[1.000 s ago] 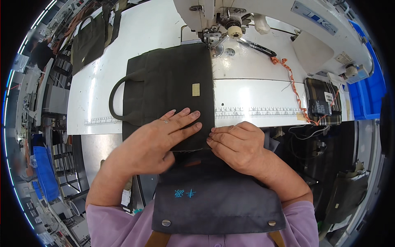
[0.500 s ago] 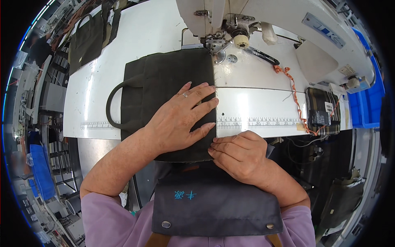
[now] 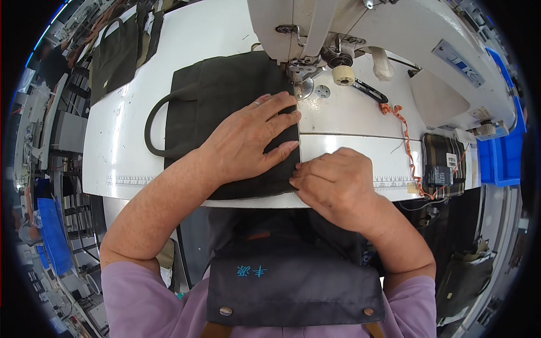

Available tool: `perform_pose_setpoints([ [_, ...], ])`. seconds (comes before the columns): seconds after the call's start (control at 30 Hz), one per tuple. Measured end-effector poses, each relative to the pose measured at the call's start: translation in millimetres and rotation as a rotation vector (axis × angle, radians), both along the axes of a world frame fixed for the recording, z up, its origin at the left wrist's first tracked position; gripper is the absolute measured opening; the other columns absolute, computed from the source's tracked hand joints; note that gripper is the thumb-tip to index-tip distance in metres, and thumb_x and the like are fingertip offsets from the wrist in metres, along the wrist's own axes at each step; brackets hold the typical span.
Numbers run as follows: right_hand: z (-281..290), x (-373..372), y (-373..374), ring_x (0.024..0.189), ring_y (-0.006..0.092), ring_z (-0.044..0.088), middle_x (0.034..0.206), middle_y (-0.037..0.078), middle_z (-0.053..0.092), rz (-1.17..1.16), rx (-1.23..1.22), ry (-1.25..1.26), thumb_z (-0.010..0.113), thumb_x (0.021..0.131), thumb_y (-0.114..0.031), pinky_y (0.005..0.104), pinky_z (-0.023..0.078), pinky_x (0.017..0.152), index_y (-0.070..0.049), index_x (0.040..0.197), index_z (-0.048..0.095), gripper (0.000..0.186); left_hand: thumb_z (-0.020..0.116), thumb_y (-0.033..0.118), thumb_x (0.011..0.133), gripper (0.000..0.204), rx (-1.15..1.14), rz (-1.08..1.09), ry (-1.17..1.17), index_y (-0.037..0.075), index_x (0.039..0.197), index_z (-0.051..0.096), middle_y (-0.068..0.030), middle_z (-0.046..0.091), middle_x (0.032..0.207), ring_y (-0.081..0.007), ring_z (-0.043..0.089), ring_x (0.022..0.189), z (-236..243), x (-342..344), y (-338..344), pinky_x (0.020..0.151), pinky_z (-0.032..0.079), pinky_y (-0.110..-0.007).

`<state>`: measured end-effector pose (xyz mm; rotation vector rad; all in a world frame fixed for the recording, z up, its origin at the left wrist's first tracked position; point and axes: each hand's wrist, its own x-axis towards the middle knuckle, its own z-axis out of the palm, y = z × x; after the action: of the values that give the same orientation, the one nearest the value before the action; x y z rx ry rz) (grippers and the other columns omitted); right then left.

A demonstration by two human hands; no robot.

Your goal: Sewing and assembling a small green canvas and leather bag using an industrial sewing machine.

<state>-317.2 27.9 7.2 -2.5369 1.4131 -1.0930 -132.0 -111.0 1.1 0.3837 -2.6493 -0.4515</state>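
Note:
A dark green fabric bag (image 3: 225, 79) with a loop handle (image 3: 151, 127) pointing left lies flat on the white sewing table. Its right edge runs under the needle area (image 3: 301, 73) of a white sewing machine (image 3: 394, 28). My left hand (image 3: 248, 138) rests flat on the bag, fingers spread and their tips at that right edge. Close to the bag's near right corner, my right hand (image 3: 338, 183) pinches the edge between thumb and fingers. The needle tip itself is hard to make out.
Right of the needle lie black thread snips (image 3: 370, 90) with a curly orange cord (image 3: 404, 129). A striped fabric piece (image 3: 434, 160) sits at the table's right end, beside a blue bin (image 3: 499, 160). More dark green bags (image 3: 115, 53) lie at the far left.
The bag has slid away from me along the table, past the needle, and both hands have moved forward with it. The view has also shifted slightly.

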Motion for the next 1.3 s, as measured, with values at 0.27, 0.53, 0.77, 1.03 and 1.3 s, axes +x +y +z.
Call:
perform_pose_setpoints([
  [0.27,-0.8,-13.8,-39.8,0.063,0.023,0.062,0.068,0.002,0.058,0.007,-0.029,0.04,0.075,0.074,-0.011,0.0387,0.046,0.056,-0.01,0.07,0.064,0.012,0.077,0.02,0.085,0.031,-0.282,0.056,0.051,0.006,0.113,0.075,-0.0111,0.07,0.12,-0.0278,0.069,0.108,5.2,-13.1,-31.5,0.104,0.05,-0.047],
  [0.53,-3.9,-22.6,-74.0,0.068,0.0243,0.067,0.074,0.002,0.065,-0.006,-0.043,0.058,0.076,0.073,-0.01,0.0395,0.052,0.059,-0.009,0.075,0.069,0.008,0.076,0.019,0.084,0.02,-0.324,0.01,0.152,0.005,0.097,0.079,-0.0081,0.077,0.101,-0.0254,0.072,0.092,-3.0,-21.7,-71.0,0.09,0.055,-0.038],
  [0.77,-16.1,-24.4,-88.7,0.068,0.024,0.067,0.08,0.0,0.068,-0.089,-0.109,0.027,0.077,0.076,-0.013,0.0384,0.052,0.059,-0.011,0.082,0.073,0.008,0.072,0.02,0.087,0.017,-0.29,0.053,0.023,0.006,0.092,0.078,-0.0067,0.074,0.093,-0.0244,0.07,0.088,2.7,-25.1,-89.8,0.093,0.053,-0.037],
  [1.03,-14.8,-27.1,-87.4,0.068,0.0245,0.067,0.081,-0.001,0.068,-0.135,-0.066,0.016,0.078,0.078,-0.017,0.0387,0.052,0.059,-0.011,0.082,0.074,0.008,0.071,0.013,0.083,0.028,-0.155,-0.04,0.053,0.005,0.109,0.076,-0.0079,0.075,0.113,-0.0236,0.068,0.115,11.7,3.1,-44.4,0.111,0.043,-0.044],
  [1.3,-11.4,-34.7,-79.2,0.078,0.025,0.068,0.088,0.001,0.071,-0.048,-0.035,-0.027,0.079,0.077,-0.017,0.0386,0.054,0.066,-0.009,0.085,0.076,0.011,0.057,-0.011,0.08,0.055,-0.143,-0.112,-0.114,0.009,0.129,0.071,-0.0069,0.068,0.135,-0.0214,0.061,0.132,3.6,16.6,-34.5,0.117,0.042,-0.045],
])
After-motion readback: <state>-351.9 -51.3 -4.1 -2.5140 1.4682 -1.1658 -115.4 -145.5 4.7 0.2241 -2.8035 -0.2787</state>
